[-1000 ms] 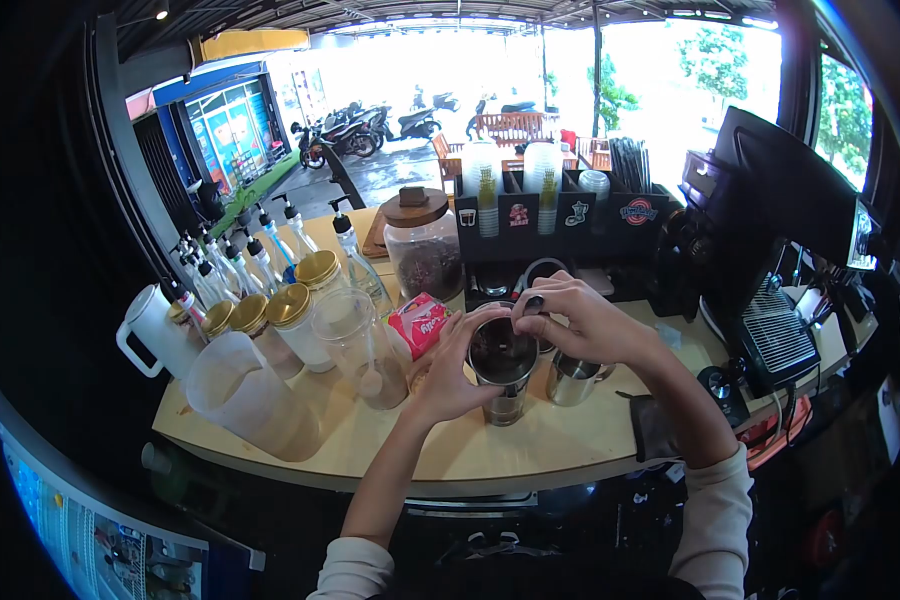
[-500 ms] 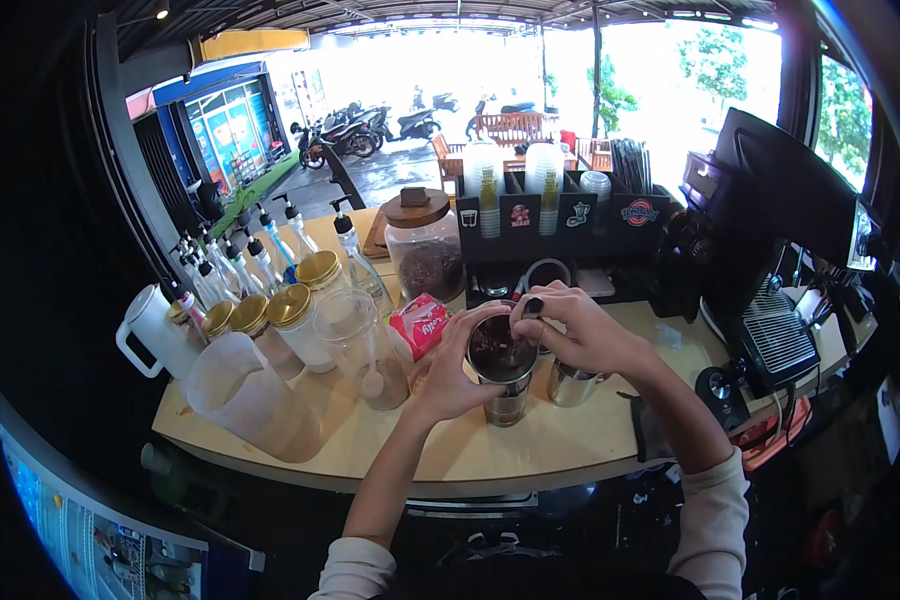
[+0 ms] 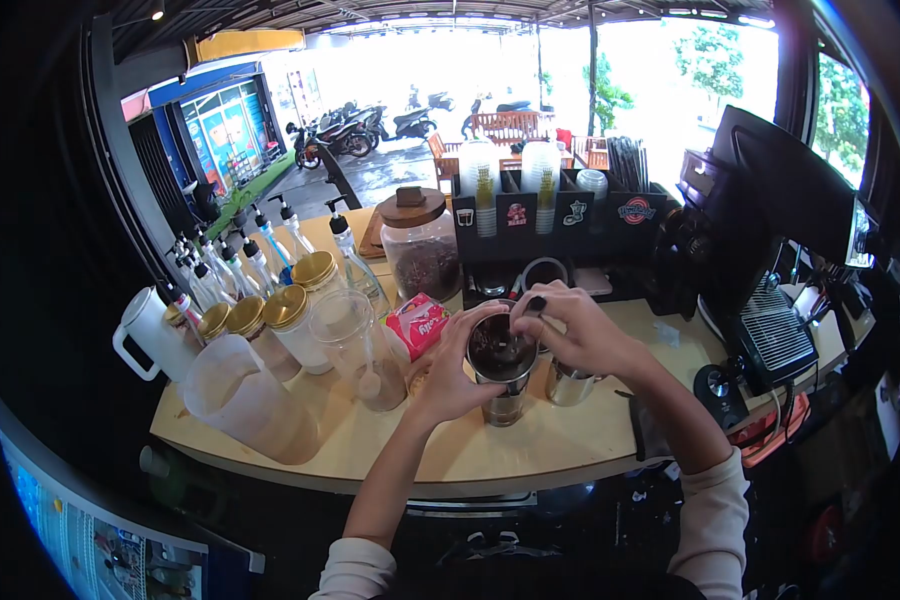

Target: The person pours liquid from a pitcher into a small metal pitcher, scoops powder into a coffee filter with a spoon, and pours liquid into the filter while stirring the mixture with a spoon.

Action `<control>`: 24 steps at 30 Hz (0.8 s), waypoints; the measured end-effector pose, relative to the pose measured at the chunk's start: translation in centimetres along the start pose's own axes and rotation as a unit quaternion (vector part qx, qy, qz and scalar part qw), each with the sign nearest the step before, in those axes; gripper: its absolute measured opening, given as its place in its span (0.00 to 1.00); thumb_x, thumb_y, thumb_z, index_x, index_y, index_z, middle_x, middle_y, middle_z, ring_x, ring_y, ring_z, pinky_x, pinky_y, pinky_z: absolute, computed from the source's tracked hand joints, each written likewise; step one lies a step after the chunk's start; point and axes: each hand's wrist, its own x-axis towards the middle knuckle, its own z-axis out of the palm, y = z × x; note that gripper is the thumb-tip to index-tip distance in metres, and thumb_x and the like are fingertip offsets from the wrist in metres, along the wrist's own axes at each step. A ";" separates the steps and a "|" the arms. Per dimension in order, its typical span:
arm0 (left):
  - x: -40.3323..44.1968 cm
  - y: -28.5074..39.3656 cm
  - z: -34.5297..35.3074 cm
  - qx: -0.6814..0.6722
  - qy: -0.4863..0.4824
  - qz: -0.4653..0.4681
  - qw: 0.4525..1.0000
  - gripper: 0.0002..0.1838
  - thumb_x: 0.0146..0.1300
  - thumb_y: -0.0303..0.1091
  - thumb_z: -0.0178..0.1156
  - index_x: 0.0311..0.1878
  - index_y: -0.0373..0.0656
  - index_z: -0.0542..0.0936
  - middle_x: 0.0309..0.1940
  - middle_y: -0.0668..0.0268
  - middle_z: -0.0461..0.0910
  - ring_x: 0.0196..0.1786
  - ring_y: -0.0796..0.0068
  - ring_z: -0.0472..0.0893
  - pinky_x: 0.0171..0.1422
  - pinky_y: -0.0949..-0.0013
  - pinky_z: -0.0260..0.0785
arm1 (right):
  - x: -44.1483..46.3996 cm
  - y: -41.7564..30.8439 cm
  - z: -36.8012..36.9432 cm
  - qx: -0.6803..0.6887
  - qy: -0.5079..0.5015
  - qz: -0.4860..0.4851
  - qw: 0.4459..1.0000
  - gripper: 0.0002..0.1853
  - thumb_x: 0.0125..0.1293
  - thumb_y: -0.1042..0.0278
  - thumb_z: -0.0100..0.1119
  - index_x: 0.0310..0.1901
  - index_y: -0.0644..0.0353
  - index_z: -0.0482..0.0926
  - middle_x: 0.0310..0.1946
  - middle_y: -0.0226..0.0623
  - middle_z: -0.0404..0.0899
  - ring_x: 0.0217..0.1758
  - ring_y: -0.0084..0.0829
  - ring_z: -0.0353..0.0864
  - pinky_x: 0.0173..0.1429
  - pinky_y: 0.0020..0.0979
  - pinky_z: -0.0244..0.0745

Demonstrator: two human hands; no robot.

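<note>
My left hand point(image 3: 452, 378) curves around a metal cup point(image 3: 506, 377) with dark contents, holding it above the counter's front part. Over the cup's right rim, my right hand point(image 3: 575, 325) has its fingers pinched together and pointing down into it. Whatever those fingers grip is hidden; a black ring-like piece shows at them. Just to the right stands a steel pitcher point(image 3: 570, 386), partly under my right wrist. A pink and white packet point(image 3: 417, 325) lies beside my left hand. Further left is a clear plastic container point(image 3: 375, 385) with a scoop inside.
A translucent jug point(image 3: 240, 395), gold-lidded jars point(image 3: 286, 310) and several pump bottles point(image 3: 348, 255) fill the counter's left side. Behind are a wood-lidded jar point(image 3: 418, 250) and a black cup holder point(image 3: 560, 215). A coffee machine point(image 3: 770, 335) stands at the right.
My right hand's fingers have shifted very slightly at the cup's rim. My left hand keeps its hold, and the view has moved a little.
</note>
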 end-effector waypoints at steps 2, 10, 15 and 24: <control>-0.1 0.0 0.1 0.011 0.002 -0.007 1.000 0.44 0.34 0.32 0.71 0.62 0.49 0.68 0.61 0.64 0.71 0.67 0.60 0.66 0.75 0.55 0.48 | 0.1 -0.2 -0.1 0.041 -0.010 0.023 0.999 0.05 0.66 0.70 0.56 0.37 0.62 0.79 0.32 0.37 0.79 0.39 0.36 0.77 0.49 0.35 0.68; 0.0 0.1 -0.2 0.051 -0.004 0.009 0.999 0.44 0.35 0.34 0.71 0.63 0.50 0.67 0.62 0.64 0.70 0.68 0.61 0.65 0.77 0.52 0.41 | 1.0 0.7 -1.4 0.002 -0.064 -0.005 0.998 0.09 0.67 0.66 0.53 0.40 0.61 0.80 0.29 0.39 0.75 0.38 0.37 0.74 0.51 0.38 0.63; -0.2 -0.3 0.2 0.046 -0.011 0.003 0.999 0.45 0.36 0.33 0.70 0.64 0.51 0.66 0.63 0.63 0.70 0.69 0.61 0.65 0.77 0.52 0.41 | 0.8 0.0 0.4 0.000 -0.039 -0.083 0.996 0.09 0.66 0.67 0.53 0.38 0.62 0.80 0.27 0.41 0.74 0.34 0.40 0.75 0.46 0.39 0.65; 0.0 -0.5 0.2 0.038 0.000 0.009 0.999 0.45 0.35 0.33 0.70 0.64 0.50 0.66 0.62 0.63 0.70 0.69 0.60 0.65 0.77 0.53 0.42 | 0.3 -0.5 0.5 0.015 -0.036 0.000 0.999 0.08 0.66 0.66 0.55 0.37 0.62 0.79 0.30 0.41 0.76 0.36 0.42 0.75 0.45 0.39 0.66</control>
